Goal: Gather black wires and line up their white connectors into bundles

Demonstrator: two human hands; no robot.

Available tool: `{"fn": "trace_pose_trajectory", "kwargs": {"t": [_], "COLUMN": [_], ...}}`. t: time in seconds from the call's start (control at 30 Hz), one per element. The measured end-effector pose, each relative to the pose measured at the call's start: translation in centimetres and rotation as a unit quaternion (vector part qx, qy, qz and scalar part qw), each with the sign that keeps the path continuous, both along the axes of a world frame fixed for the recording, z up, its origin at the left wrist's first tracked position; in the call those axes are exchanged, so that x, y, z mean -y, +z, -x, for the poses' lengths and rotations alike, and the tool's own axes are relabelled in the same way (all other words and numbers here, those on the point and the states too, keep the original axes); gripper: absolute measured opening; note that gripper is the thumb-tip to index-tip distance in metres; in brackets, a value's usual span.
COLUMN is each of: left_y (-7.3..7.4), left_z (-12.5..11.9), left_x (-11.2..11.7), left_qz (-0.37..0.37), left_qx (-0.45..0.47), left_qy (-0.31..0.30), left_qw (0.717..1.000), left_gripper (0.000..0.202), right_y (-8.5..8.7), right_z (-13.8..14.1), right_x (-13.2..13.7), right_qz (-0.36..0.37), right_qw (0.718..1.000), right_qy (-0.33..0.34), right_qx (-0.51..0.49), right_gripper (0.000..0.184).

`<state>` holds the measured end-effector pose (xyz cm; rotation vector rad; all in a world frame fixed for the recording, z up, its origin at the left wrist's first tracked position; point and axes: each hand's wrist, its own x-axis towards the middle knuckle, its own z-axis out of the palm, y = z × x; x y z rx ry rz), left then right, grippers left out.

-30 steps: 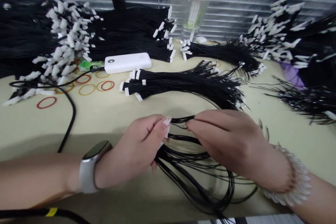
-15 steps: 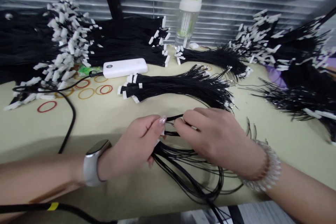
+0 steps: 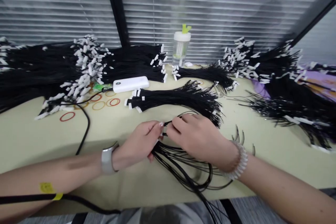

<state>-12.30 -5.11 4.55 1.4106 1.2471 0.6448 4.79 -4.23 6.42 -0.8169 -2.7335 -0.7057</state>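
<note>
My left hand (image 3: pixel 147 137), with a grey band at the wrist, is closed on the white-connector end of a bunch of black cables (image 3: pixel 181 173). Its thumb presses on top, and the connectors are mostly hidden by the fingers. My right hand (image 3: pixel 194 136), wearing a clear beaded bracelet, has its fingers curled around black cables just right of the left fingertips. The loose cable ends loop below the right hand and hang past the table's front edge. Just beyond the hands lies a bundle of black cables (image 3: pixel 168 99) with white connectors at its left end.
A white power bank (image 3: pixel 131 84) with a black cord (image 3: pixel 85 126) lies left of centre. Near it are red and yellow rubber bands (image 3: pixel 67 116). A clear bottle (image 3: pixel 180 49) stands at the back. Cable piles (image 3: pixel 49 63) (image 3: pixel 288 101) flank both sides of the table (image 3: pixel 126 190).
The view has tilted up and shifted, so more blinds and the table's front edge show. Both hands keep their hold on the cables, with the right fingers slightly closer to the left hand.
</note>
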Motion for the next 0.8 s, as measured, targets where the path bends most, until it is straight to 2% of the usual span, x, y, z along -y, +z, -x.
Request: {"fn": "trace_pose_trajectory", "kwargs": {"t": [0.2, 0.3, 0.63, 0.8], "left_y": [-0.2, -0.2, 0.2, 0.1], "left_z": [0.2, 0.2, 0.1, 0.1], "left_x": [-0.5, -0.8, -0.9, -0.6], "left_qz": [0.017, 0.029, 0.014, 0.0], "left_qx": [-0.01, -0.011, -0.02, -0.011], "left_qy": [-0.004, -0.007, -0.036, -0.018], "left_qw": [1.0, 1.0, 0.999, 1.0], "left_gripper": [0.04, 0.039, 0.037, 0.039], "right_y": [-0.3, -0.3, -0.5, -0.3], "right_z": [-0.8, -1.0, -0.1, -0.6], "right_x": [-1.4, -2.1, -1.9, -1.8], "right_qz": [-0.032, -0.033, 0.022, 0.056], "right_qw": [0.996, 0.994, 0.998, 0.998], "right_qy": [0.081, 0.101, 0.067, 0.039], "right_qx": [0.028, 0.026, 0.005, -0.009], "right_gripper": [0.015, 0.015, 0.013, 0.01]}}
